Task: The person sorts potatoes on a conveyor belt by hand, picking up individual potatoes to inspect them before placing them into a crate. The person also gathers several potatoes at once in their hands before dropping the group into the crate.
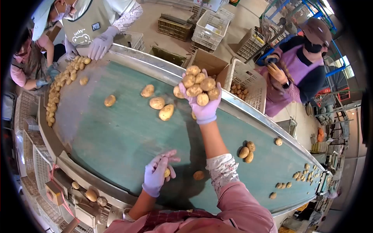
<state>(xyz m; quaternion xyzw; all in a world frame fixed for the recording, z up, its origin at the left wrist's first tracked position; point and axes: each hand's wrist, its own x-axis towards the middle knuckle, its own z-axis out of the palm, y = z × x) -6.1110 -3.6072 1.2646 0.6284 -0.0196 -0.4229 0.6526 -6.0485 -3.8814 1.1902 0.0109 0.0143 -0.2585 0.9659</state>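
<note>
My right hand [206,108], in a purple glove, is raised over the far side of the green belt [128,136], its fingers cupped around a heap of several potatoes [202,84]. Lower and to the left, my gloved left hand [156,174] is above the belt near its front edge, with a small potato [167,172] partly showing at its fingers. Between the hands and the far rail lie loose potatoes [157,103]. A brown potato [198,175] rests on the belt right of my left hand.
More potatoes [248,152] dot the belt's right part. A long pile [58,85] lines the left end, beside two people in gloves. Beyond the metal rail [248,112] stand a cardboard box [210,62], a white crate [252,83] with potatoes and another person [295,70].
</note>
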